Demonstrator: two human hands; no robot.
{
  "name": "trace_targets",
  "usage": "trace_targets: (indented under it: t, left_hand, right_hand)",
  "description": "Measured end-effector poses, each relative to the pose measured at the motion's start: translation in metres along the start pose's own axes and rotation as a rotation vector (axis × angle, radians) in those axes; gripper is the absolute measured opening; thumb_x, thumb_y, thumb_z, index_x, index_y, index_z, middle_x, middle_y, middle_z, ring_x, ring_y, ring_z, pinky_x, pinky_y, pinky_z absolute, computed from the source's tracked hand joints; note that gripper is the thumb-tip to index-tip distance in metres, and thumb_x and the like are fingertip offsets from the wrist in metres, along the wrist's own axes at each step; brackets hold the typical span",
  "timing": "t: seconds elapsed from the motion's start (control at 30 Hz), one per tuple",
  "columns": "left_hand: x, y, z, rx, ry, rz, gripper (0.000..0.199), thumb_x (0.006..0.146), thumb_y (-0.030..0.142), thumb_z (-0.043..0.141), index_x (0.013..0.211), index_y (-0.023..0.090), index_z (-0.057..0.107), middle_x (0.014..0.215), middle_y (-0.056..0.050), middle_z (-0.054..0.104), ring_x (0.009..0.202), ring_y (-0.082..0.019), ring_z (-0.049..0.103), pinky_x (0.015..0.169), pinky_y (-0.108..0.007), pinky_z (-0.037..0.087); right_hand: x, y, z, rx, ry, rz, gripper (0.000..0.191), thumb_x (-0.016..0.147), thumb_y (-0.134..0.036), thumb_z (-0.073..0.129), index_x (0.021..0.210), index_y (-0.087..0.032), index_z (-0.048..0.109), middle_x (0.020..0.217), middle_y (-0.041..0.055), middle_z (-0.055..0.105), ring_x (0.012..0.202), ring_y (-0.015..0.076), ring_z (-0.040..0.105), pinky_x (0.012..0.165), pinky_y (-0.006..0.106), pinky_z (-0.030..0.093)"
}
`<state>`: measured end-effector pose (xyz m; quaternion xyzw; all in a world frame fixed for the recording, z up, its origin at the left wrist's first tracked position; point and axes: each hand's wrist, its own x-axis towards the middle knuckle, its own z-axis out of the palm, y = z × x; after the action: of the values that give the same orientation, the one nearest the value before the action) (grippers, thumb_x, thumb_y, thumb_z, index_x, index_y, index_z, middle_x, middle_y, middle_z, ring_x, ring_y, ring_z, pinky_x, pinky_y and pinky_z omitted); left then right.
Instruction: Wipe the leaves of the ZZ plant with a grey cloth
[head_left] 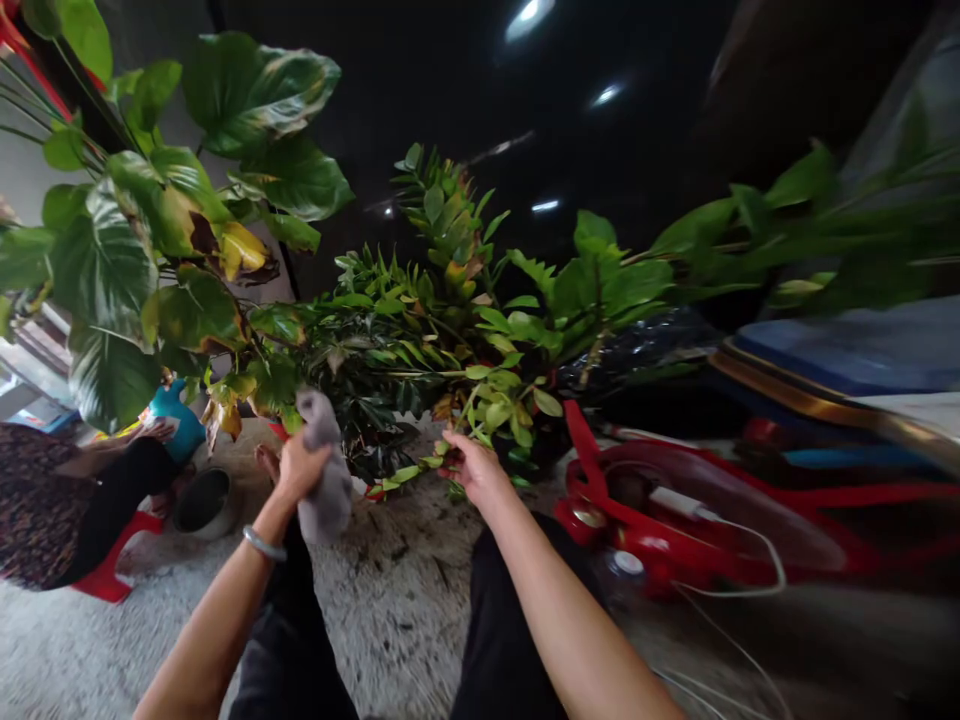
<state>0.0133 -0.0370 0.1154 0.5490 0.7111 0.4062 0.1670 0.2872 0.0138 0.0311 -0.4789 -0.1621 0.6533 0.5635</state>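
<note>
At the right fingers [466, 455] hangs a leafy stem [406, 473].

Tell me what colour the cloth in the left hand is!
The cloth in the left hand is grey, seen best in the head view.

Matt fabric is seen in the grey cloth [327, 490]; a metallic sheen is carried by the smooth bracelet [264, 545]. A gloss is shown by the large leaves [244, 95] and wrinkled plastic sheeting [660, 338], a rough, matt finish by the floor [405, 600].
</note>
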Motion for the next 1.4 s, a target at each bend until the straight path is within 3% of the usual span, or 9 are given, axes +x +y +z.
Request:
trace_targets:
  t: [0.07, 0.17, 0.37, 0.47, 0.67, 0.9, 1.03, 1.27, 1.4]
  left_hand:
    - [-0.029, -0.021, 0.002, 0.016, -0.142, -0.008, 0.026, 0.065, 0.018, 0.076, 0.091, 0.019, 0.077, 0.081, -0.003, 0.078, 0.085, -0.029, 0.075, 0.086, -0.042, 0.059]
    - [-0.039, -0.016, -0.023, -0.055, -0.028, 0.015, 0.034, 0.069, 0.026, 0.074, 0.102, 0.020, 0.078, 0.085, -0.003, 0.079, 0.087, -0.029, 0.075, 0.085, -0.039, 0.060]
    - [0.047, 0.042, -0.079, 0.010, 0.415, 0.155, 0.040, 0.080, 0.031, 0.072, 0.120, 0.022, 0.074, 0.111, -0.010, 0.079, 0.106, -0.030, 0.074, 0.097, -0.040, 0.057]
    - [0.057, 0.028, -0.062, 0.176, 0.304, 0.058, 0.040, 0.077, 0.025, 0.074, 0.117, 0.022, 0.074, 0.106, -0.012, 0.080, 0.105, -0.033, 0.075, 0.094, -0.044, 0.057]
    - [-0.026, -0.040, -0.025, 0.099, 0.037, -0.028, 0.040, 0.067, 0.017, 0.073, 0.106, 0.022, 0.079, 0.088, -0.007, 0.081, 0.091, -0.035, 0.077, 0.085, -0.046, 0.060]
    - [0.019, 0.015, -0.070, -0.031, 0.385, 0.152, 0.038, 0.079, 0.025, 0.075, 0.117, 0.024, 0.074, 0.105, -0.007, 0.080, 0.102, -0.031, 0.074, 0.096, -0.043, 0.059]
    - [0.058, 0.035, -0.049, 0.070, 0.290, 0.111, 0.038, 0.084, 0.019, 0.073, 0.122, 0.018, 0.070, 0.114, -0.013, 0.078, 0.110, -0.032, 0.072, 0.102, -0.047, 0.054]
    - [-0.031, -0.027, -0.009, 0.059, 0.009, -0.025, 0.036, 0.066, 0.015, 0.077, 0.102, 0.022, 0.077, 0.087, -0.006, 0.080, 0.091, -0.035, 0.077, 0.086, -0.046, 0.061]
    - [-0.034, -0.010, -0.039, -0.070, 0.238, 0.049, 0.041, 0.073, 0.028, 0.074, 0.113, 0.022, 0.075, 0.098, -0.006, 0.081, 0.098, -0.032, 0.076, 0.092, -0.044, 0.060]
  right_hand:
    - [0.002, 0.000, -0.002, 0.018, -0.025, 0.007, 0.014, 0.076, -0.023, 0.080, 0.075, -0.020, 0.066, 0.063, -0.0005, 0.074, 0.046, 0.0134, 0.064, 0.040, 0.022, 0.050]
    - [0.005, -0.001, -0.003, 0.109, -0.087, 0.001, 0.014, 0.077, -0.023, 0.080, 0.078, -0.021, 0.066, 0.066, 0.0002, 0.075, 0.049, 0.0148, 0.066, 0.041, 0.024, 0.053]
    - [0.005, 0.001, 0.013, 0.241, -0.085, -0.006, 0.014, 0.081, -0.022, 0.077, 0.078, -0.022, 0.063, 0.063, -0.0011, 0.073, 0.052, 0.0149, 0.067, 0.044, 0.024, 0.056]
    - [0.003, 0.005, 0.018, 0.219, -0.051, 0.007, 0.012, 0.083, -0.022, 0.073, 0.077, -0.022, 0.063, 0.064, -0.0010, 0.073, 0.052, 0.0146, 0.066, 0.045, 0.025, 0.056]
    - [0.009, 0.009, 0.008, 0.101, -0.021, 0.008, 0.011, 0.081, -0.022, 0.075, 0.079, -0.022, 0.064, 0.066, 0.0009, 0.074, 0.052, 0.0156, 0.066, 0.044, 0.025, 0.053]
    - [0.012, 0.008, 0.008, 0.125, -0.020, 0.025, 0.012, 0.081, -0.022, 0.075, 0.077, -0.021, 0.064, 0.064, 0.0005, 0.073, 0.051, 0.0149, 0.064, 0.044, 0.025, 0.054]
    - [0.006, 0.008, 0.016, 0.137, -0.016, 0.013, 0.016, 0.080, -0.023, 0.077, 0.075, -0.021, 0.061, 0.062, -0.0009, 0.072, 0.052, 0.0144, 0.065, 0.045, 0.025, 0.054]
    - [0.005, 0.005, 0.003, 0.059, -0.009, 0.013, 0.007, 0.082, -0.020, 0.073, 0.078, -0.020, 0.067, 0.063, -0.0001, 0.073, 0.049, 0.0136, 0.063, 0.042, 0.024, 0.051]
    - [0.009, 0.005, -0.003, 0.054, -0.028, 0.009, 0.011, 0.080, -0.021, 0.077, 0.077, -0.020, 0.066, 0.065, 0.0007, 0.074, 0.049, 0.0139, 0.064, 0.042, 0.024, 0.050]
